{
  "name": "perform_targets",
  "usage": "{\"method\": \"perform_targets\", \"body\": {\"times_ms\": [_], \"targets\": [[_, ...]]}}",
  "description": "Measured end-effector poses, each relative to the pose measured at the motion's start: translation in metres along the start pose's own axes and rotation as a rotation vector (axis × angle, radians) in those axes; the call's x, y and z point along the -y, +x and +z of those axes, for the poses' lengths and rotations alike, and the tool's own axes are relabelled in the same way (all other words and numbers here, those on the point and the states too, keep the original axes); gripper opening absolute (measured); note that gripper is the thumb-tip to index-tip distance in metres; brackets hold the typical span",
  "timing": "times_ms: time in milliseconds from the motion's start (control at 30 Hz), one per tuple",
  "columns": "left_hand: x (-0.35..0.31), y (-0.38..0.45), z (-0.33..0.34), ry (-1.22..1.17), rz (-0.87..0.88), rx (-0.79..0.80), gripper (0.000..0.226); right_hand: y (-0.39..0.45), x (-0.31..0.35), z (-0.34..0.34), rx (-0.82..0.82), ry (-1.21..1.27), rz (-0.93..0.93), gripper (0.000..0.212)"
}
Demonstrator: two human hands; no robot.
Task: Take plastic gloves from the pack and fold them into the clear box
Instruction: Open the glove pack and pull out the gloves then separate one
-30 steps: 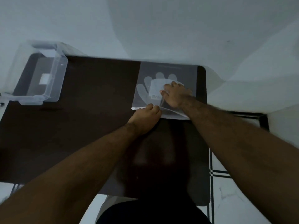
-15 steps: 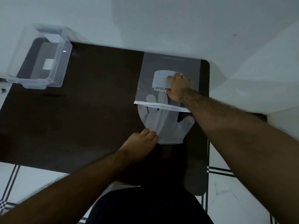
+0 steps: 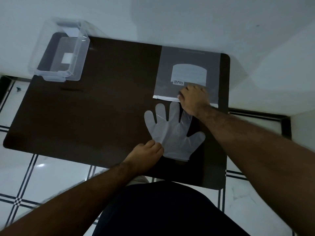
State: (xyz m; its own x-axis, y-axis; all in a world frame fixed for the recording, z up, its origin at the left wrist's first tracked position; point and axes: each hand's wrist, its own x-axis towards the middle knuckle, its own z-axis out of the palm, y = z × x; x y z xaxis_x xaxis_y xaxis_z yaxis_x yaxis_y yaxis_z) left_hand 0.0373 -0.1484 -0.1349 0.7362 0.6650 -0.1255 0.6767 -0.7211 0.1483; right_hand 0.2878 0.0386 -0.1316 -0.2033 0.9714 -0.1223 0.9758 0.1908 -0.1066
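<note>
Fingers point(image 3: 154, 146) of the left hand point(image 3: 144, 155) are curled and pinched on the cuff edge of a plastic glove point(image 3: 173, 133), at the glove's 8 o'clock corner. Fingers point(image 3: 183, 94) of the right hand point(image 3: 194, 101) press flat and spread on the mouth of the glove pack point(image 3: 187, 72), over its white opening strip point(image 3: 163, 98); whether they grip the strip or only hold it down cannot be told.

Glove: lies flat on the dark counter point(image 3: 102, 108), fully outside the pack, its finger tips toward 12 o'clock and just short of the strip, its thumb toward 3 o'clock. One finger tip passes under the right hand.

Pack: a grey, see-through bag at the 1 o'clock part of the counter, lying flat, its opening facing 6 o'clock. A pale printed label shows through it; how many gloves are inside cannot be told.

Clear box point(image 3: 61, 53): stands open-topped at the counter's 10 o'clock corner, partly overhanging the far edge, well apart from glove and pack. A small white square shows at its base; whether it lies inside or is stuck to the bottom cannot be told.

Tiled floor point(image 3: 42, 176) with dark lines shows below the counter's near edge.
</note>
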Motion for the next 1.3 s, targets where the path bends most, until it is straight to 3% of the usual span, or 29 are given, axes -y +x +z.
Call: {"method": "perform_targets", "body": {"times_ms": [167, 300, 433, 600, 667, 867, 1067, 1300], "targets": [[0.003, -0.017, 0.004, 0.004, 0.012, 0.043, 0.045, -0.009, 0.007, 0.002, -0.005, 0.046, 0.037, 0.036], [0.005, -0.021, 0.007, -0.002, 0.018, 0.057, 0.046, -0.037, 0.02, 0.007, -0.067, 0.08, -0.046, 0.038], [0.008, -0.026, 0.009, -0.009, 0.022, 0.042, 0.042, -0.08, 0.037, 0.023, -0.053, 0.057, -0.243, 0.038], [0.013, -0.028, 0.013, -0.007, 0.007, 0.028, 0.035, -0.123, 0.052, 0.048, 0.006, 0.064, -0.714, 0.042], [0.014, -0.03, 0.012, -0.024, 0.012, 0.015, 0.03, -0.131, 0.057, 0.053, 0.042, 0.053, -0.783, 0.047], [0.013, -0.04, 0.012, -0.07, 0.003, -0.047, 0.019, -0.135, 0.062, 0.051, 0.044, 0.052, -0.757, 0.051], [0.008, -0.065, 0.012, -0.15, -0.124, -0.173, 0.018, -0.143, 0.078, 0.055, -0.029, 0.035, -0.782, 0.046], [0.005, -0.079, 0.008, -0.398, -0.522, -0.216, 0.022, -0.174, 0.127, 0.055, -0.013, 0.156, -0.572, 0.041]]}}
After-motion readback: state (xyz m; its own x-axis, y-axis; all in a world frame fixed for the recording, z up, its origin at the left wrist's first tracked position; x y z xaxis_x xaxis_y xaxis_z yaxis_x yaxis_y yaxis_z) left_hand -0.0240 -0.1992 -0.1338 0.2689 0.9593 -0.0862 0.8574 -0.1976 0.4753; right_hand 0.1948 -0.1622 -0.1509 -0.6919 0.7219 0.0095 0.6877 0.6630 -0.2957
